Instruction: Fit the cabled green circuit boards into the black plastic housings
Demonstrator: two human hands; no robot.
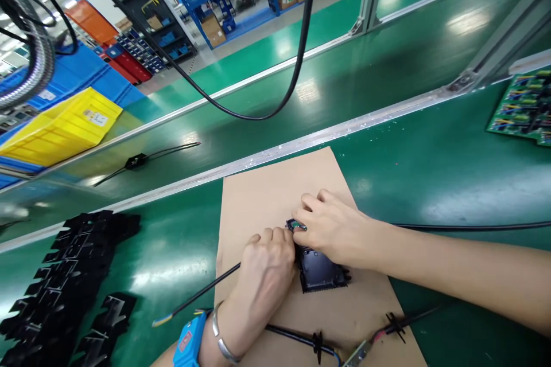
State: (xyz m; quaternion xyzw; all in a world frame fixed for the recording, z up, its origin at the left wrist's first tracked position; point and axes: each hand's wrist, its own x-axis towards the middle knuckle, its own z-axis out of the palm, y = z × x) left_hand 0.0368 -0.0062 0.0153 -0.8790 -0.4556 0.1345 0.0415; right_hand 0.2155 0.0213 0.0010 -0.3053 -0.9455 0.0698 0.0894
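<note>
A black plastic housing (pixel 321 270) lies open on a cardboard sheet (pixel 258 200), and a bit of green circuit board (pixel 297 226) shows at its far end. My left hand (pixel 269 258) is closed at the housing's left edge, with its fingertips hidden. From under that hand a black cable (pixel 206 288) runs left to bare-ended coloured wires. My right hand (pixel 331 226) bends over the far end, fingers curled and pressing at the board and housing rim. Near the cardboard's front edge lies a second small circuit board (pixel 358 354) with black cables attached.
Black plastic housings (pixel 64 275) are stacked in rows at the left on the green table. Populated circuit boards (pixel 523 106) lie at the far right. A metal rail (pixel 293 146) crosses behind the cardboard, and a black cable (pixel 253 117) hangs in a loop above. A yellow bin (pixel 64 129) stands back left.
</note>
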